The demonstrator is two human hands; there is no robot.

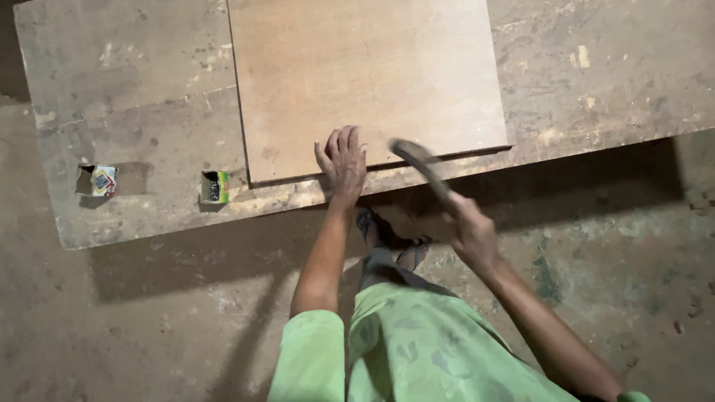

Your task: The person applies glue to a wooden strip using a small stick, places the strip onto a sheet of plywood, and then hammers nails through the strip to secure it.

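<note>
Gripping the hammer tight in my right hand, head blurred just right of my left hand, flat on the plywood panel.

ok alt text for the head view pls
Seen from above, a person's left hand presses on a plywood sheet on a worn workbench, while the right hand holds a motion-blurred hammer. Two small open boxes sit at left.

left hand flat on plywood sheet | right hand holding blurred hammer
</note>
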